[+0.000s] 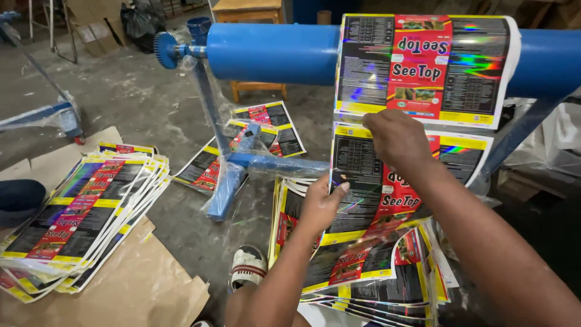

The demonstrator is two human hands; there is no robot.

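My left hand [319, 203] pinches the printed sheet's [369, 188] left edge, above the pile [363, 284] on the floor. My right hand [396, 140] pinches its top, below the blue roller [272, 51]. I'd keep both grips taut for a straight tear.

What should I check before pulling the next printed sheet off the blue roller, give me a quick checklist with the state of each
1. Left hand grips the sheet's left edge: ok.
2. Right hand pinches the hanging printed sheet near its top edge: ok.
3. Web lies flat over the blue roller: ok.
4. Cut line between sheets fully parted: cannot tell.
5. Pile below squared up: not ok, fanned out.
6. Stack on cardboard squared up: not ok, splayed.
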